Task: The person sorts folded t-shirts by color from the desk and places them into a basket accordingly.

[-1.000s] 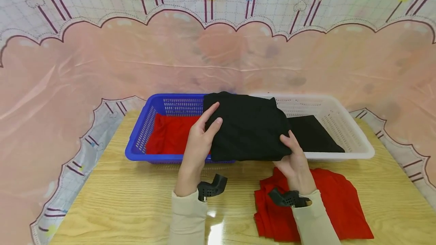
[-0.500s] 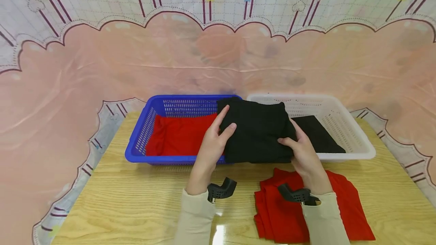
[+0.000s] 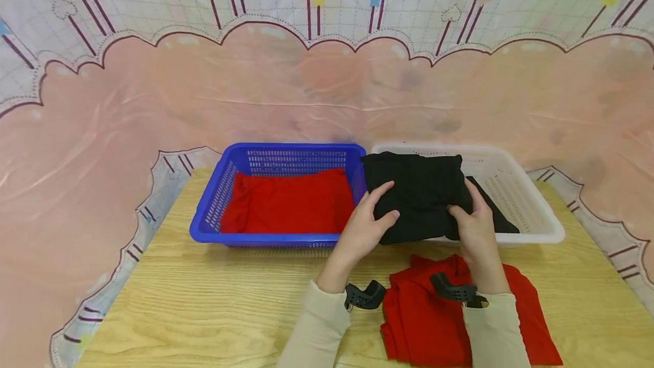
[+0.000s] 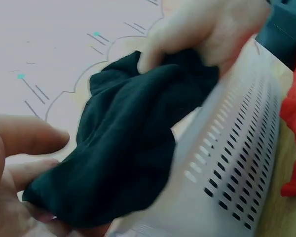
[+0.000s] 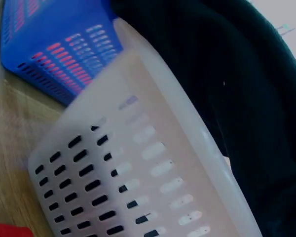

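Observation:
A folded black cloth [image 3: 416,195] is held between my two hands over the left part of the white basket [image 3: 554,234]. My left hand [image 3: 365,223] grips its left side, thumb on top and lower fingers underneath. On the opposite side my right hand [image 3: 475,226] pinches the cloth's edge. In the left wrist view, the black cloth [image 4: 123,143] sags between both hands above the perforated basket wall [image 4: 237,163]. The right wrist view shows the cloth [image 5: 237,89] beside the basket rim; my right hand is out of sight there. Another black cloth [image 3: 503,220] lies inside the white basket, partly covered.
To the left stands a blue basket [image 3: 271,238] with a folded red cloth [image 3: 291,203] in it. A stack of red cloth [image 3: 424,317] lies on the wooden table [image 3: 204,300] in front of the white basket, partly beneath my right forearm. A patterned curtain [image 3: 255,84] hangs behind.
Both hands have carried the black cloth rightward, from in front of the gap between the baskets to over the white basket. The red cloth in the blue basket is now fully uncovered.

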Tool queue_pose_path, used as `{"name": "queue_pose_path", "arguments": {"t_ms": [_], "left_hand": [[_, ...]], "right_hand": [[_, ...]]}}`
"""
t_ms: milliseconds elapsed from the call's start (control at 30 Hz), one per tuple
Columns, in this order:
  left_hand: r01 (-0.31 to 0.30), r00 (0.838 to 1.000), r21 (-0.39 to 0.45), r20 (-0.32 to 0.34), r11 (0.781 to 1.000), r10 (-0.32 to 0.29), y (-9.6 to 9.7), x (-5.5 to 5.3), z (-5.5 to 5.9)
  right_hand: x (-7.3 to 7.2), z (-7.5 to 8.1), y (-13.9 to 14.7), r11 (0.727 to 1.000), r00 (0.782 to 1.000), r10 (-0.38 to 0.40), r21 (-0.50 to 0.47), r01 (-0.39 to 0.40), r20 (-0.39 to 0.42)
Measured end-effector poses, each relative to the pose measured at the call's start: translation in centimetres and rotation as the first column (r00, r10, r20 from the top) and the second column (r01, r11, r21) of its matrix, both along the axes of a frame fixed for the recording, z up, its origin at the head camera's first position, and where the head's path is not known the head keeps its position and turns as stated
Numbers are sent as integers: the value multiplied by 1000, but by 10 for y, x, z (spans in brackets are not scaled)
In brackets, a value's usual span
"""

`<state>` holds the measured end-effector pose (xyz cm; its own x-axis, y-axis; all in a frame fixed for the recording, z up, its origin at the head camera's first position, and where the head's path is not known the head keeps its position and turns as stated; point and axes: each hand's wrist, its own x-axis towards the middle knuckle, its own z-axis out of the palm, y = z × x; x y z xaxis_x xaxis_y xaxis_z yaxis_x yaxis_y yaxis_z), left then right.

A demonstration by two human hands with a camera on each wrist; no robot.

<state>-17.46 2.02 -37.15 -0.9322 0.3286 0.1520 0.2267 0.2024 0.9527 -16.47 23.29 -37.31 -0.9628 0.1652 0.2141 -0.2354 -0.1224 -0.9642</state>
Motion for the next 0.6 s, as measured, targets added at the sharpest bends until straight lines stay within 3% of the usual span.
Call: {"name": "queue_pose_path", "arguments": {"t_ms": [133, 333, 600], "left_hand": [[-26, 999, -79, -31, 997, 24, 5, -1, 0], [-27, 1000, -162, -20, 986, 24, 9, -3, 2], [-52, 997, -184, -68, 981, 40, 14, -9, 0]], "right_hand": [[-1, 0, 0, 1000, 1000, -15, 24, 14, 14], [-2, 2, 1, 1000, 1000, 3, 12, -3, 18], [-4, 1, 9, 998, 999, 43, 35, -44, 34]]}}
